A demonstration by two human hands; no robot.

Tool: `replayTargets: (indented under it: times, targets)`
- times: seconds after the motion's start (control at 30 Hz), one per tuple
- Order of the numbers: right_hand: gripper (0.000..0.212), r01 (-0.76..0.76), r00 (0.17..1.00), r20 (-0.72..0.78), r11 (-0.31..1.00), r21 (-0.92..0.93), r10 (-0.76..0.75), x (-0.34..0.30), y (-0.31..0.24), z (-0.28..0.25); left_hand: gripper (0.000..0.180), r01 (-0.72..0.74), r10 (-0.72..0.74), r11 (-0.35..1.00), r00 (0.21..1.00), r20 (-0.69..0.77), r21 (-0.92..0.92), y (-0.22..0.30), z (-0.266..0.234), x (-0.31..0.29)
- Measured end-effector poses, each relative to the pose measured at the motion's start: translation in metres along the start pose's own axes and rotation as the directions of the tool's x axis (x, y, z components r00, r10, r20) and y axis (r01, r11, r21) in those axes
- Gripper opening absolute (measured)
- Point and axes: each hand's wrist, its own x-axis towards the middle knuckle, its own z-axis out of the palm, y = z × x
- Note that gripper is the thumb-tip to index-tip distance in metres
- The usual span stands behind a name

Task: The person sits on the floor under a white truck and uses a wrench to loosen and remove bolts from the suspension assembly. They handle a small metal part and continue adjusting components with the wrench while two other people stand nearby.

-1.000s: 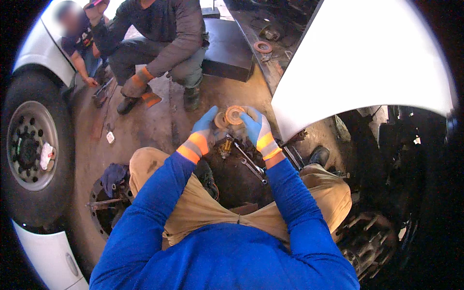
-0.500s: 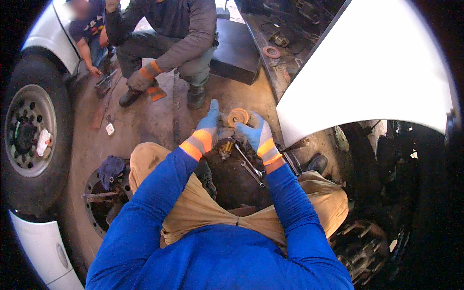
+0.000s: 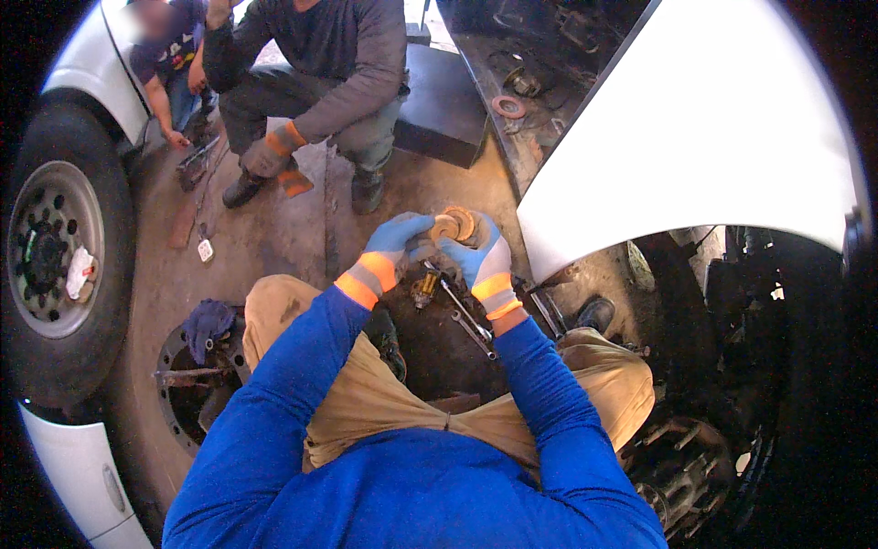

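Note:
Both my hands wear blue-and-grey work gloves with orange cuffs and meet out in front of me, above the floor. My right hand [image 3: 483, 254] is closed on a rusty orange-brown ring [image 3: 464, 218]. A paler tan round disc [image 3: 444, 229] overlaps the ring's near left side, and the fingers of my left hand [image 3: 395, 242] close on its left edge. Whether the two round pieces are joined is not clear. Below the hands lie a brass-coloured fitting [image 3: 423, 288] and metal wrenches [image 3: 468, 320] on a dark patch of floor.
A person in grey [image 3: 320, 110] squats ahead, another crouches at far left. A truck wheel [image 3: 59, 247] stands left, near a round flanged part [image 3: 183, 389] with a dark cloth [image 3: 208, 328]. A white panel [image 3: 695, 137] rises at right; a studded hub [image 3: 681, 467] is near my right knee.
My left hand has come in from beside the ring with fingers stretched, and now closes at its left edge. Two round pieces now show where one ring was seen.

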Motion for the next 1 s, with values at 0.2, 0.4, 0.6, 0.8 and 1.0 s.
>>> replayTargets:
  times: [0.2,0.4,0.6,0.8,1.0]
  targets:
    - [0.037,0.010,0.999,-0.053,0.999,-0.041,-0.012,-0.004,0.000,0.001,0.014,0.225,-0.254,0.886,0.967,-0.019,-0.406,0.010,0.011,0.001]
    - [0.033,0.124,0.990,-0.021,0.914,-0.386,-0.143,-0.012,-0.007,0.005,0.018,0.280,-0.301,0.886,0.954,0.001,-0.370,0.017,0.010,-0.001]
    - [0.030,0.073,0.993,-0.072,0.963,-0.260,-0.094,-0.013,-0.023,0.005,0.019,0.234,-0.270,0.910,0.961,-0.058,-0.343,0.017,0.016,-0.001]
    - [0.023,-0.020,0.998,-0.056,0.999,0.044,0.023,-0.005,-0.002,-0.008,0.023,0.113,-0.108,0.989,0.993,-0.055,0.095,0.014,0.008,0.002]
    - [0.028,0.007,1.000,-0.008,0.999,0.047,-0.007,-0.013,0.009,-0.023,0.039,-0.048,0.023,0.989,0.984,0.178,0.140,0.021,0.028,0.000]
